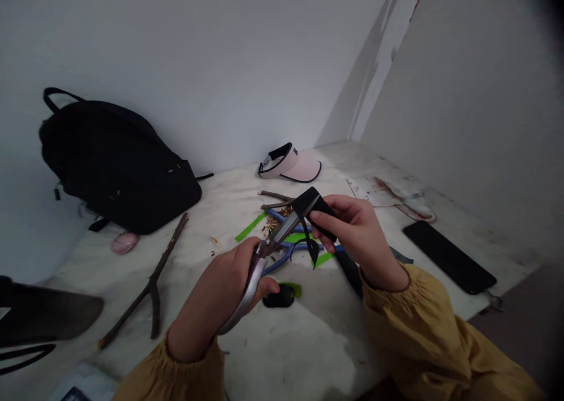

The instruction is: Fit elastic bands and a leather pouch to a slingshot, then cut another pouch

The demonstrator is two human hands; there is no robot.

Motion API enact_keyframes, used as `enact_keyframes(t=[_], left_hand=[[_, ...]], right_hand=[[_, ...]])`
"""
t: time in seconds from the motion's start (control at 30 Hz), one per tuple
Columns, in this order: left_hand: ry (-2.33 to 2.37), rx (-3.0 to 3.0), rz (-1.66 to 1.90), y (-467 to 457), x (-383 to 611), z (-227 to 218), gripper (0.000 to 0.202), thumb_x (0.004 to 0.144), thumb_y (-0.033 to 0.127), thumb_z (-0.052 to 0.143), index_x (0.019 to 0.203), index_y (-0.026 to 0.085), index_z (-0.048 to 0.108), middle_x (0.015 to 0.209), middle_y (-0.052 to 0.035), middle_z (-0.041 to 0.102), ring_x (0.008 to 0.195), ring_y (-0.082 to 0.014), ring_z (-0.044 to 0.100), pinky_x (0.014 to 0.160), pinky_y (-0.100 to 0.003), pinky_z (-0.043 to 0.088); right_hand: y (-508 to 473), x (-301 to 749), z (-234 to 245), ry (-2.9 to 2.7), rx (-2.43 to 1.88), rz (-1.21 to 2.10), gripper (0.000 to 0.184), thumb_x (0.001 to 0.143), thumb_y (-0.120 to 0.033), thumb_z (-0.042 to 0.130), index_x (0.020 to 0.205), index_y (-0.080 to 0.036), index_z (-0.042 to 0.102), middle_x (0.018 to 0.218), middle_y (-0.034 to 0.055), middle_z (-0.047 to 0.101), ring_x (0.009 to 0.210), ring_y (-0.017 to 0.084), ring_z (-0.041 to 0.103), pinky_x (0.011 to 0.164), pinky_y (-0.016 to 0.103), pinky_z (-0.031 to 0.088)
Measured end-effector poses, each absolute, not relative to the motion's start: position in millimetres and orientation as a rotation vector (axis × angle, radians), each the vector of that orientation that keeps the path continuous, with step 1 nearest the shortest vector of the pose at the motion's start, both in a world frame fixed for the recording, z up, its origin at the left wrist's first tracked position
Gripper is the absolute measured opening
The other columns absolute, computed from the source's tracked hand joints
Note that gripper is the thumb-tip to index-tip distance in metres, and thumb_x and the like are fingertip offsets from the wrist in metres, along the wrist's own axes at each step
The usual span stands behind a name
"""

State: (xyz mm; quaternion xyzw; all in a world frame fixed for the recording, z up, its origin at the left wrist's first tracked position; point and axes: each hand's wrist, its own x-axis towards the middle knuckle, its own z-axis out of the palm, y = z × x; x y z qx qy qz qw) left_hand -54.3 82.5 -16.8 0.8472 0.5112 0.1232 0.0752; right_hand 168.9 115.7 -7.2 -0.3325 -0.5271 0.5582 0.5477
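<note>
My left hand (222, 292) is closed round the handles of a pair of scissors (282, 231). Their blades point up and right, against a piece of black material (307, 200). Fingers and thumb of my right hand (352, 227) pinch that black piece near its right end. A thin curled black strip (312, 251) hangs below the blades. Beneath both hands lie blue sticks (282, 260), strips of green tape (250, 227) and a small heap of brownish shavings (274, 223). A small black object (279, 295) rests on a green scrap nearer me.
A forked branch (152, 283) lies on the left, near a black backpack (118, 166) and a pink rounded object (124, 243). At the back sits a pink visor (293, 164). A black phone (449, 257) lies at the right edge, beyond it a crumpled clear wrapper (409, 201).
</note>
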Motion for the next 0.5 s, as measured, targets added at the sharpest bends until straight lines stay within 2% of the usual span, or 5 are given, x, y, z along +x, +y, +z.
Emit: enact_keyframes(t=[0.13,0.23,0.33,0.5], left_hand=[[1.520,2.523,0.434,82.4,-54.2,-17.5,0.049,0.088,0.058,0.043,0.109,0.014,0.048,0.091,-0.0121,0.067,0.075,-0.0268,0.067,0.064,-0.038,0.052],[1.504,2.466,0.500,82.8,-55.4,-18.3,0.049,0.088,0.057,0.042,0.109,0.014,0.047,0.090,-0.0115,0.067,0.075,-0.0255,0.067,0.063,-0.036,0.052],[1.504,2.390,0.509,82.7,-56.5,-17.7,0.043,0.088,0.053,0.043,0.107,0.014,0.047,0.088,-0.0109,0.067,0.077,-0.0252,0.067,0.064,-0.035,0.051],[1.540,2.363,0.487,79.9,-52.4,-16.8,0.040,0.086,0.050,0.046,0.105,0.015,0.048,0.086,-0.0111,0.067,0.076,-0.0271,0.066,0.063,-0.036,0.050]], right_hand=[[119.6,169.9,-10.0,-1.253,-0.735,1.420,0.011,0.076,-0.027,0.071,0.079,-0.017,0.068,0.054,-0.0023,0.064,0.034,0.006,0.053,0.032,0.015,0.040],[122.0,167.5,-10.7,-1.171,-0.705,1.451,0.014,0.070,-0.026,0.076,0.076,-0.017,0.067,0.056,-0.0014,0.066,0.037,0.007,0.054,0.033,0.016,0.041],[122.5,160.2,-9.8,-0.998,-0.663,1.435,0.020,0.062,-0.022,0.081,0.067,-0.017,0.061,0.052,-0.0033,0.064,0.035,0.004,0.048,0.033,0.015,0.036],[119.3,144.5,-10.2,-0.769,-0.513,1.525,0.027,0.059,-0.023,0.077,0.065,-0.019,0.051,0.047,-0.0110,0.045,0.035,-0.001,0.031,0.036,0.013,0.027]])
